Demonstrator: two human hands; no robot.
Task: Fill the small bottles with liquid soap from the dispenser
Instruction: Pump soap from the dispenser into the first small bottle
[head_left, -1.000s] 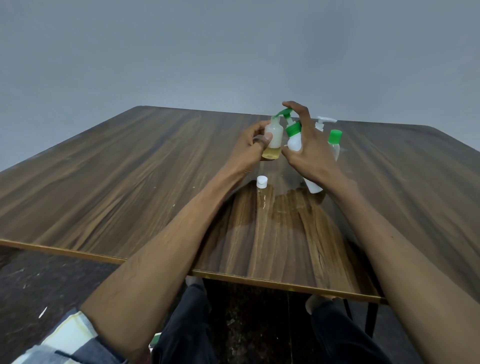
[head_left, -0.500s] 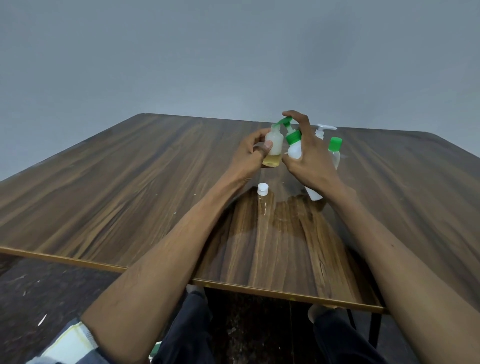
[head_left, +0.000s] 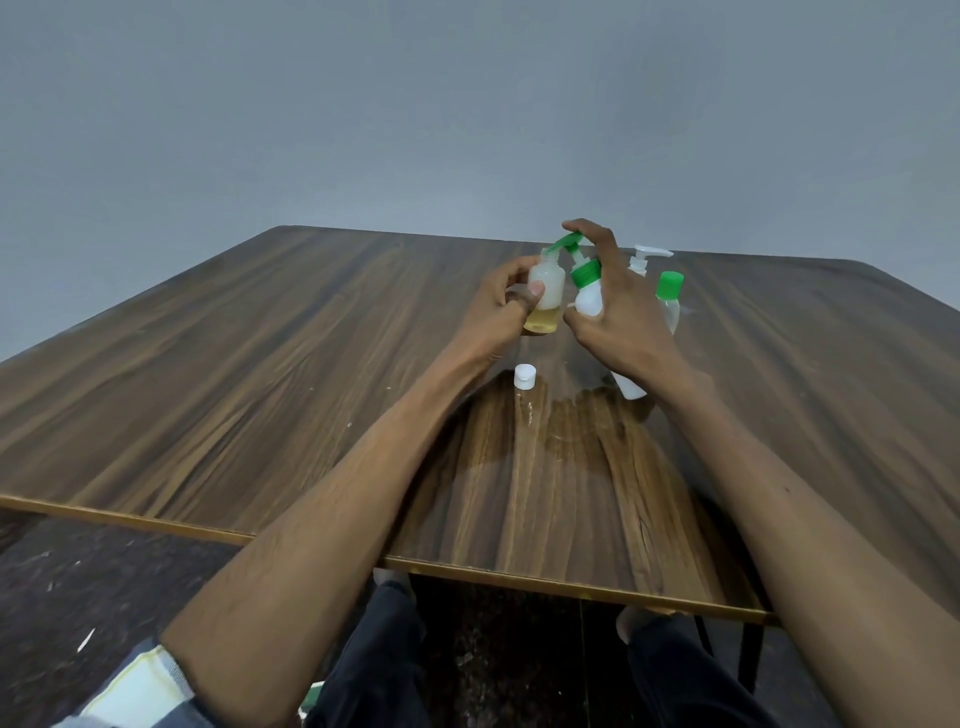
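Between the earlier frames and this one little had moved: both hands had kept their hold, the right forefinger had stayed on the green pump head, and the yellow liquid in the small bottle stood at much the same level.

The left hand gripped the small bottle with fingers curled behind it and the thumb pressed across its front, holding it upright above the table. That bottle was translucent, open at the top, with yellow soap filling only its lowest part. The right hand was wrapped round the white dispenser, thumb low on the front, other fingers behind, forefinger arched over the green pump head. The dispenser leaned to the left, its base down at the tabletop, though whether it rested there could not be told. The green spout reached to the mouth of the small bottle, and the two bottles stood just beside each other.

A white cap lay on the table, near the hands and on the person's side of them. Behind the right hand stood a second pump bottle with a white head, and just to its right a clear bottle with a green cap. Both forearms stretched over the table's near edge. Dark trousers showed below it, and a plain grey wall rose behind.
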